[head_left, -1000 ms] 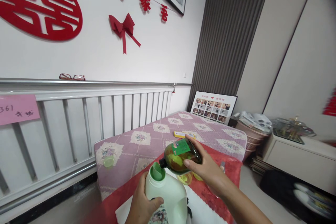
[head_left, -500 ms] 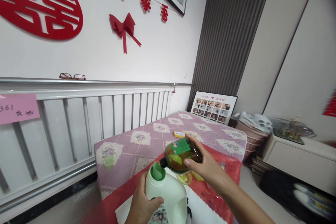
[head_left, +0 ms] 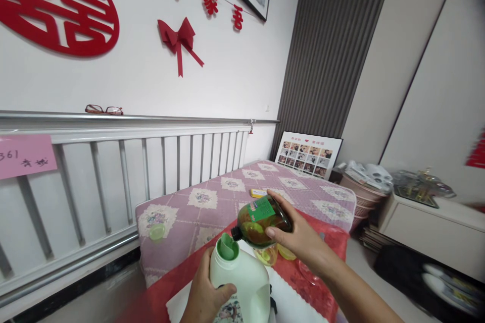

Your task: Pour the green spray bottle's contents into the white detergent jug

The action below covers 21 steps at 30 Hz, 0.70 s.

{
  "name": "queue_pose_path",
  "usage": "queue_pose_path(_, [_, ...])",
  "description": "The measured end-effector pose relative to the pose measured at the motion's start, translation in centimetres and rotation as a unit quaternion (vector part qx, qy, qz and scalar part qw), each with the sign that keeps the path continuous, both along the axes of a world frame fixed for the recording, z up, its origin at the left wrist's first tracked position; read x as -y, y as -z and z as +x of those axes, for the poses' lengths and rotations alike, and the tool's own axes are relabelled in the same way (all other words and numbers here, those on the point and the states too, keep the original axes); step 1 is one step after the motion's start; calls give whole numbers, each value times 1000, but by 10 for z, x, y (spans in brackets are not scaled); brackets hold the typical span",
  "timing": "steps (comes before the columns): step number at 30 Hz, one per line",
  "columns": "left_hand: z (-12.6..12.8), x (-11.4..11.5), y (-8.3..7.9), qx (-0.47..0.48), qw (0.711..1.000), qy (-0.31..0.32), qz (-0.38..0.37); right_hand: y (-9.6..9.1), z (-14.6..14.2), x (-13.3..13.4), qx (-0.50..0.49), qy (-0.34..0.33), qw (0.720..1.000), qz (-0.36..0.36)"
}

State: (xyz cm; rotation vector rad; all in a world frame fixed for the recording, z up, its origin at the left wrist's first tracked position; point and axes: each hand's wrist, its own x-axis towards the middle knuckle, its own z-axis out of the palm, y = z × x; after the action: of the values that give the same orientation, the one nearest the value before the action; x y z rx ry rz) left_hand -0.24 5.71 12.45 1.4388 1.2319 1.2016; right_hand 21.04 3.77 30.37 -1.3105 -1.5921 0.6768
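A pale green plastic jug [head_left: 253, 282] stands upright in front of me, its mouth uncapped and a green pour spout [head_left: 227, 247] showing inside. My left hand [head_left: 212, 287] is wrapped round the jug's near left side, thumb across its front. Above and to the right, my right hand [head_left: 291, 229] grips a dark brown bottle [head_left: 259, 237] with a green label. That bottle lies tilted almost on its side, its black neck beside the jug's spout. Whether liquid is flowing out cannot be made out.
Under the jug are a white sheet [head_left: 291, 300] and a red cloth [head_left: 322, 280] over a purple flowered table cover [head_left: 235, 212]. Yellow containers [head_left: 286, 252] sit behind the jug. A light green cap [head_left: 157, 232] lies at left, a yellow box [head_left: 258, 193] farther back. A white radiator [head_left: 151, 161] lines the wall.
Almost nothing differs. The brown bottle and my right hand have shifted very slightly; the jug and my left hand hold the same place.
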Motion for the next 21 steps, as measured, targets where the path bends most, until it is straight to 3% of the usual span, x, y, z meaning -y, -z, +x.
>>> queue_pose_path(10, [-1, 2, -5, 6, 1000, 12, 7, -3, 1, 1, 12, -2, 1000, 0])
queue_pose_path(21, [-1, -2, 4, 5, 1000, 4, 13, -5, -1, -2, 43, -16, 999, 2])
